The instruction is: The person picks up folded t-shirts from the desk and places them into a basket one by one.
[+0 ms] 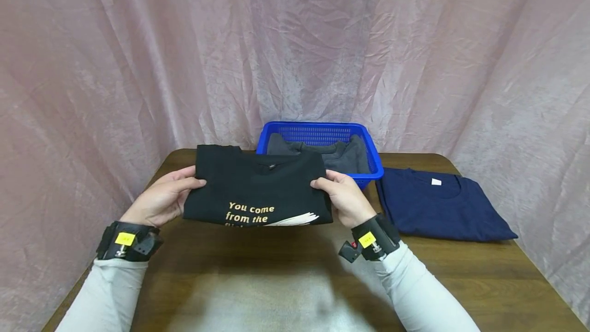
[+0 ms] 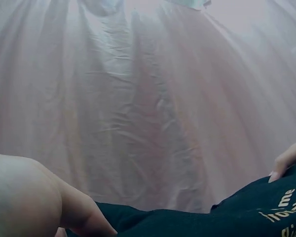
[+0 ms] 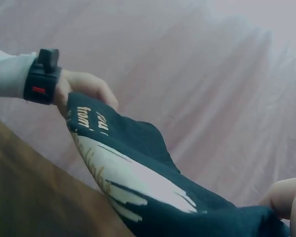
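Black cloth hangs level between two hands: a folded shirt, held up over the table, its long axis running from left to right. Its collar points away from the person, towards the curtain, and the pale print reads upright from the person's side. The left hand pinches the left edge, thumb on the printed face; the right hand pinches the right edge likewise, so both grips are closed on cloth. Past the far edge sits a blue basket, seen partly behind the shirt, with a grey shirt inside. Just right of the basket a navy shirt lies folded, one corner reaching the table's right edge. Brown wood, partly shadowed, gives open room on the near side, between the forearms.
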`<state>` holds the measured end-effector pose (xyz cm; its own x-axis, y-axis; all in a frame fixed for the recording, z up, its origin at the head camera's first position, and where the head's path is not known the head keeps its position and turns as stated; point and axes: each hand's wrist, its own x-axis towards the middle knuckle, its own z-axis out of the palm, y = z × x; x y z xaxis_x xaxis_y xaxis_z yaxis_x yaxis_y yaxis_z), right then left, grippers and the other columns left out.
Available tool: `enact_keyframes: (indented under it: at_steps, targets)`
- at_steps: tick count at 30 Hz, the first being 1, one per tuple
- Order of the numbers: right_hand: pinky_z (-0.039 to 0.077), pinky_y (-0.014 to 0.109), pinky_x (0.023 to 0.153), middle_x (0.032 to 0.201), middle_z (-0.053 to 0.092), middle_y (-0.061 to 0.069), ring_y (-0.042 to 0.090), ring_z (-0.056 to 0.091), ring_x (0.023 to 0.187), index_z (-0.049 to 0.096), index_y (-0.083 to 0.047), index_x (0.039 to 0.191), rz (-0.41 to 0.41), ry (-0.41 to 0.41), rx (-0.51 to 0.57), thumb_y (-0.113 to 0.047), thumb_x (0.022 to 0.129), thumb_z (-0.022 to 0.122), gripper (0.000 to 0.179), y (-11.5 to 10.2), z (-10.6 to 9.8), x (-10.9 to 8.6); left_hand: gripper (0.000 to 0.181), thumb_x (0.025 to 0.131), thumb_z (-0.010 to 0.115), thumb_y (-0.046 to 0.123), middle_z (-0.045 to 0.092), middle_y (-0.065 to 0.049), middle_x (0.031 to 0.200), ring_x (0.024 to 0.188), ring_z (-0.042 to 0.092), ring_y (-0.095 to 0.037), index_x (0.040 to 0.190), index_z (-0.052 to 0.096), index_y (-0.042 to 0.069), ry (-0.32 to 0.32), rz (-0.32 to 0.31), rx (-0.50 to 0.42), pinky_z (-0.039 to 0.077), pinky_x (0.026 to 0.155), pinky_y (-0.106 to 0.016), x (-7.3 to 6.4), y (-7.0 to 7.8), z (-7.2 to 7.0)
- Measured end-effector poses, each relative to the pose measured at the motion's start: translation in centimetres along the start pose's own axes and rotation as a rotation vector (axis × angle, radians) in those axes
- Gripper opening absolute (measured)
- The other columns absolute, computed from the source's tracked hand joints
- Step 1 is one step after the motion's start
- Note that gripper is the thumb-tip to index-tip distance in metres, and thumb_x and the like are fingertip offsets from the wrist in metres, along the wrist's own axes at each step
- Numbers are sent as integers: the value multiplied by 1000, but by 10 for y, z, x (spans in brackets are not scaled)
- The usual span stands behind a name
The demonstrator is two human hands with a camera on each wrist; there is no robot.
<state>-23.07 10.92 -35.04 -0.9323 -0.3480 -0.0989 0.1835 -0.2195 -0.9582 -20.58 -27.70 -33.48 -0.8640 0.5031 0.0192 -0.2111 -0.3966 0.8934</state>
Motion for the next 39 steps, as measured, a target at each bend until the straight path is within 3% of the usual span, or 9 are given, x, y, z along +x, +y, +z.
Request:
enact_keyframes:
  at_steps: [11, 16, 21, 23, 25, 29, 33, 35, 39]
  targets:
    - [58, 26, 68, 93, 70, 4, 17, 67, 85, 56, 2, 111, -52, 85, 85, -5, 98, 57, 15, -9, -53, 0, 24, 105, 40, -3, 64, -9, 109, 98, 63, -19, 128, 49, 0, 52, -18, -125, 57, 80, -32, 57, -25, 25]
    - [52, 18, 76, 107, 57, 1, 10, 57, 94, 59, 6, 113, -79, 119, 54, -5, 98, 58, 18, -22, -74, 4, 24, 105, 40, 2, 43, -8, 126, 109, 50, -14, 129, 35, 5, 112, -27, -152, 52, 82, -21, 82, -28, 36]
    - [46, 14, 67, 107, 45, -2, 7, 49, 83, 58, 2, 109, -62, 147, 39, -5, 98, 57, 13, -37, -89, 14, 35, 107, 33, 12, 22, -11, 144, 121, 39, -22, 135, 13, 15, 90, -47, -104, 36, 99, -34, 108, -23, 44]
    - [42, 13, 57, 102, 45, -4, 6, 47, 70, 61, -3, 98, -52, 168, 37, -6, 98, 59, 4, -42, -93, 19, 41, 106, 33, 15, 26, -11, 143, 118, 43, -23, 140, 11, 15, 76, -43, -120, 35, 99, -38, 118, -20, 45]
    - [35, 14, 47, 87, 43, -4, 6, 40, 58, 62, -7, 81, -55, 198, 46, -6, 96, 60, 15, -48, -97, 26, 45, 105, 35, 16, 33, -10, 138, 114, 45, -22, 144, 12, 13, 70, -19, -171, 36, 98, -39, 129, -18, 46]
    - [33, 12, 44, 77, 36, -8, 4, 32, 53, 61, -14, 68, -60, 270, 75, -5, 93, 64, 27, -59, -102, 41, 43, 103, 37, 22, 48, -11, 124, 109, 48, -25, 142, 33, 4, 85, 38, -276, 43, 94, -42, 149, -16, 47]
    - [46, 11, 65, 105, 45, -6, 4, 45, 77, 59, -7, 96, -43, 287, 123, -3, 92, 62, 6, -69, -105, 57, 47, 100, 39, 27, 47, -13, 129, 117, 44, -28, 140, 40, 3, 121, 60, -306, 39, 97, -46, 166, -14, 48]
    - [49, 15, 78, 123, 45, -3, 6, 50, 91, 51, -6, 119, -34, 286, 130, -4, 93, 61, 27, -73, -106, 65, 49, 98, 42, 28, 46, -14, 132, 120, 42, -29, 140, 41, 3, 152, 67, -310, 37, 99, -47, 175, -15, 49]
    - [45, 17, 87, 114, 47, -5, 7, 48, 97, 48, -6, 123, -54, 357, 100, -6, 91, 64, 37, -75, -108, 81, 49, 96, 47, 29, 47, -14, 133, 121, 42, -29, 138, 43, 3, 220, 80, -305, 36, 100, -46, 192, -19, 48]
